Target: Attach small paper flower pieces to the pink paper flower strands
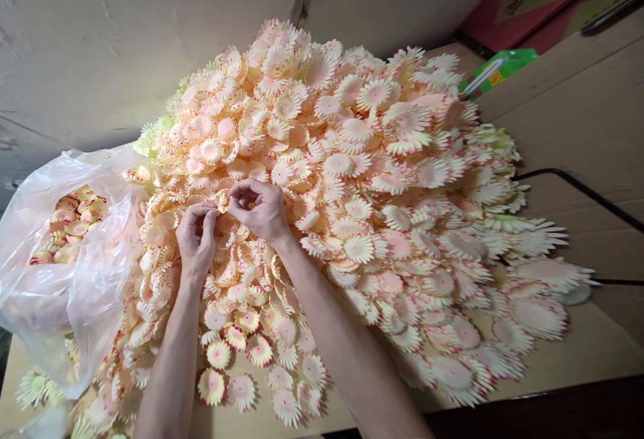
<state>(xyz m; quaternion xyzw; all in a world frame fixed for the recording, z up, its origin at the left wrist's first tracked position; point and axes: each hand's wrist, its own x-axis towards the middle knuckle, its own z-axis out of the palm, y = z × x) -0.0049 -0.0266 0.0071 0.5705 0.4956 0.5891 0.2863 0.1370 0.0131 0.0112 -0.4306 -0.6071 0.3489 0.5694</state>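
Note:
A large heap of artificial flower petal pieces (347,164) covers the table, cream to pale pink with red-tipped fringed edges. My left hand (197,234) is closed, thumb and fingertips pinching a small, curled yellowish petal piece (222,202) above the heap. Close on the right of that piece is my right hand (259,209), its fingers curled and thumb against forefinger. Whatever lies between those right fingertips is too small to make out. Below the hands, loose single petal pieces (219,354) lie flat on the tabletop.
A translucent plastic bag (100,291) with more red-edged petal pieces stands at the left. Behind the heap rises a pale wall (151,36). Cardboard (568,110) stands at the right, near a green packet (503,70) and a black cord (578,184). The wooden tabletop (598,338) ends at the front right.

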